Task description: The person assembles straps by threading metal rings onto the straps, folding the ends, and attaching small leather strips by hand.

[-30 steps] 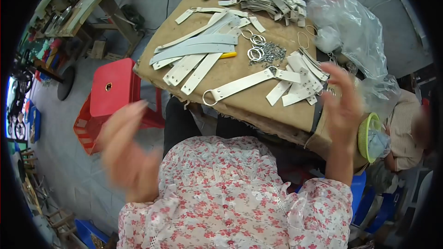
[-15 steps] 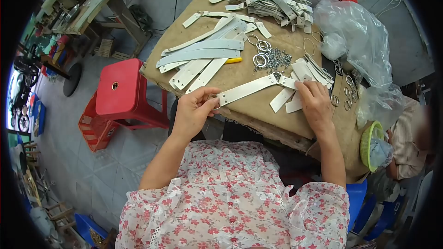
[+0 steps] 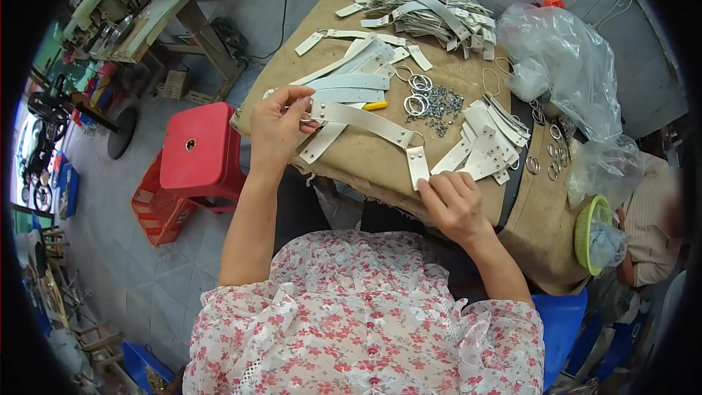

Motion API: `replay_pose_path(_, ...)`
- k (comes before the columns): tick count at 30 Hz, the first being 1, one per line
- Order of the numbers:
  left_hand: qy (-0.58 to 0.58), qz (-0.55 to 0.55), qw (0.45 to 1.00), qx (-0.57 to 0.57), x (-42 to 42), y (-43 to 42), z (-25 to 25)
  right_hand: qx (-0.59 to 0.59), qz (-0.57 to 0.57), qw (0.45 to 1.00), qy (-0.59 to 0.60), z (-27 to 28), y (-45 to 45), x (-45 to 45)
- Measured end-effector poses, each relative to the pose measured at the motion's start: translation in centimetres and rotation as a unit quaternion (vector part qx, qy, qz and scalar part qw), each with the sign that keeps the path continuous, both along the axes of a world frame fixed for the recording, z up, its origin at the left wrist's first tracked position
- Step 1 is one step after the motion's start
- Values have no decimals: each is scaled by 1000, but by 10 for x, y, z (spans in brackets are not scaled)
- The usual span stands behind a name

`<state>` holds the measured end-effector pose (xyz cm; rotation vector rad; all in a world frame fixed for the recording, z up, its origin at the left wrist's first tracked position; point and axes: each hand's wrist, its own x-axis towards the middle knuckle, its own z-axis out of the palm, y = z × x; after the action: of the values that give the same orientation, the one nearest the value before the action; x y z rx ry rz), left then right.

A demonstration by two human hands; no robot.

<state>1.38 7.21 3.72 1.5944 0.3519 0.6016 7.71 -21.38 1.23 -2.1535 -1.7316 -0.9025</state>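
A pale strap [image 3: 362, 121] with a ring joining its short end piece is stretched between both hands, over the near edge of the cloth-covered table [image 3: 351, 157]. My left hand [image 3: 281, 124] pinches its left end, where a ring partly shows. My right hand [image 3: 455, 203] grips the tip of the short piece between thumb and fingers. Behind my left hand lies a bundle of straps [image 3: 355, 80] beside a yellow tool [image 3: 375, 105]. Metal rings [image 3: 416, 105] and small rivets [image 3: 443, 108] lie mid-table. Riveted short straps [image 3: 486, 139] are fanned out right of the held strap.
A large strap pile [image 3: 439, 7] lies at the table's back. Clear plastic bags [image 3: 563, 66] and a green basket [image 3: 591, 234] are on the right, near another person in a striped shirt [image 3: 651, 212]. A red stool [image 3: 201, 148] stands left.
From apart and empty, my hands came down and took the strap by its ends. Since then, its left end has moved up and left, and its short end has swung down toward me.
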Motion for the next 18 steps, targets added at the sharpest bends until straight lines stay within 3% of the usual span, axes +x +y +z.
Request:
replay_pose_path(5,52,5,999,11,-5,9,-13,53,44,979,191,19,4,5)
replay_pose_path(7,56,1,998,6,-6,10,-15,72,10,977,203,26,7,13)
replay_pose_path(9,55,-5,998,4,-4,13,-17,138,-59,918,367,25,15,24)
replay_pose_path(12,55,-27,998,22,-4,18,-19,116,-88,898,414,20,28,37)
replay_pose_path(15,106,4,990,92,-10,10,-13,89,-104,900,413,16,35,39)
replay_pose_path(17,45,83,904,416,-13,3,-14,71,-107,915,383,14,37,44)
replay_pose_path(18,42,82,905,416,-13,-3,-11,62,-112,908,398,14,38,48)
